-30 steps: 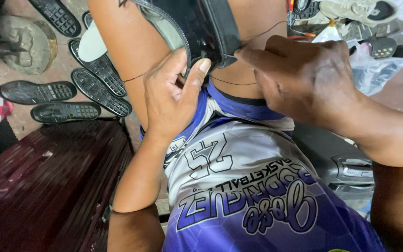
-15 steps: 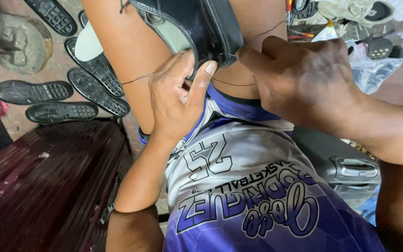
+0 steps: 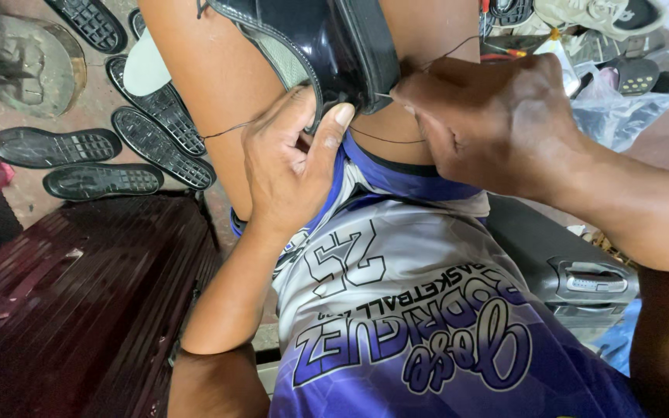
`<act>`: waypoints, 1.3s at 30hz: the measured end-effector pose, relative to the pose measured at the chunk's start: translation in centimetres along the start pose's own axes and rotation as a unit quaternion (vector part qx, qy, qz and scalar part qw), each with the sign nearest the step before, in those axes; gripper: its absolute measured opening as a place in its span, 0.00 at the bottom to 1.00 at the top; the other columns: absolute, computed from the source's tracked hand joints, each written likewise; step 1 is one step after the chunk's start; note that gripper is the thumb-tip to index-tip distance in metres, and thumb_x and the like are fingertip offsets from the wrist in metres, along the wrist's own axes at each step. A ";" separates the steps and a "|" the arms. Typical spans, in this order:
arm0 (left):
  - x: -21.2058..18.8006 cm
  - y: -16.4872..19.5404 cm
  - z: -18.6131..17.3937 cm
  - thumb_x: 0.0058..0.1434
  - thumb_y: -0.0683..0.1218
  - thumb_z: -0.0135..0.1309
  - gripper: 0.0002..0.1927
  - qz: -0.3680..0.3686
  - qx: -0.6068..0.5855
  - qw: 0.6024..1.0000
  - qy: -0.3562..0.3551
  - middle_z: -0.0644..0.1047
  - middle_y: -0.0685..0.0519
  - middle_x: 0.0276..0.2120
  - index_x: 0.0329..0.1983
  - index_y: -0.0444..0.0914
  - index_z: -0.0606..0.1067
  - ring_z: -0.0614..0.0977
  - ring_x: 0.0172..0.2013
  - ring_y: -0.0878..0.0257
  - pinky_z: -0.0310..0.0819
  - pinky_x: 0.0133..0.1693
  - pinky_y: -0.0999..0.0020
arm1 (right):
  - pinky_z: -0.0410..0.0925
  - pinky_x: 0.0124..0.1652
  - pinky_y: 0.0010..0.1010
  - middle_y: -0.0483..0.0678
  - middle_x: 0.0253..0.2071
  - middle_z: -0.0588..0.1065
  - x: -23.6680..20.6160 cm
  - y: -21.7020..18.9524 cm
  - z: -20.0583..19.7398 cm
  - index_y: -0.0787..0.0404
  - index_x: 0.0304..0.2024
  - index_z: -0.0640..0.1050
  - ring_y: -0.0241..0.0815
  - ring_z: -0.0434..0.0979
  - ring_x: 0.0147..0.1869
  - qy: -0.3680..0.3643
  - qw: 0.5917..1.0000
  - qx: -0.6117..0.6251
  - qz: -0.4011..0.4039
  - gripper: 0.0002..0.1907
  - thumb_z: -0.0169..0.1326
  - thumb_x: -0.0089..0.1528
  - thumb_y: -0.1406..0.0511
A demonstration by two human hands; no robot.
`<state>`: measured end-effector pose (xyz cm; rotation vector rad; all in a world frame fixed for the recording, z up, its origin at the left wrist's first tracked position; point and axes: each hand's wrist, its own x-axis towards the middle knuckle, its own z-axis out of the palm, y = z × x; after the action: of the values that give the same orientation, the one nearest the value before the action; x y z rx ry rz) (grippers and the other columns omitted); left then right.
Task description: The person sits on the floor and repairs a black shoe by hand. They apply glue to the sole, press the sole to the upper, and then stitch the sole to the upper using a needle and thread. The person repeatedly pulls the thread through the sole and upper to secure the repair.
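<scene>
Black shoe (image 3: pixel 327 46) clamped between the knees; left hand (image 3: pixel 292 166) braces its edge, fingers pressed together, right hand (image 3: pixel 497 124) pinches the dark thread (image 3: pixel 385 139) at the sole seam; risk: taut thread may snap if jerked.

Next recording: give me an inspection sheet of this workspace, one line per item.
Surface: no table; black shoe clamped between the person's knees, above the lap.
Job's things: shoe; dark thread looped beneath it.
Clutter: loose black soles on the floor at left; more shoes and a plastic bag at top right.
Hands: left hand braces the shoe's edge; right hand pinches at the seam.
Cables: nothing seen.
Surroundings: dark red ribbed case at left; round metal stand at top left.
</scene>
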<state>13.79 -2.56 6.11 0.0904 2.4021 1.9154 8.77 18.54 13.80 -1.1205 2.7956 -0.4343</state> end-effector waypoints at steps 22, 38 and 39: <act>-0.7 1.6 0.4 0.70 0.40 0.57 0.07 -0.024 0.019 0.999 0.011 0.77 0.47 0.37 0.48 0.31 0.77 0.75 0.28 0.64 0.70 0.33 0.70 | 0.65 0.27 0.42 0.47 0.31 0.74 -0.4 1.0 3.2 0.61 0.37 0.72 0.51 0.76 0.28 0.053 0.998 0.016 -0.035 0.09 0.60 0.63 0.67; -4.8 -2.0 -6.0 0.75 0.43 0.54 0.09 0.016 0.164 0.959 0.231 0.71 0.44 0.57 0.53 0.32 0.73 0.77 0.50 0.51 0.73 0.52 0.66 | 0.64 0.31 0.32 0.49 0.26 0.71 -7.2 10.3 8.0 0.60 0.32 0.73 0.48 0.75 0.28 0.087 0.970 0.205 0.096 0.11 0.62 0.66 0.65; -4.1 -1.8 -5.9 0.75 0.43 0.55 0.11 0.054 0.171 0.959 0.221 0.70 0.44 0.59 0.55 0.32 0.73 0.77 0.53 0.49 0.75 0.54 0.65 | 0.63 0.31 0.33 0.49 0.27 0.70 -7.2 10.3 8.0 0.60 0.32 0.73 0.49 0.74 0.28 0.080 0.974 0.189 0.097 0.11 0.63 0.65 0.65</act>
<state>17.33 -9.06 5.69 -0.2186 3.0641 1.6800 8.72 28.76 3.03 -0.7531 2.7478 -1.0200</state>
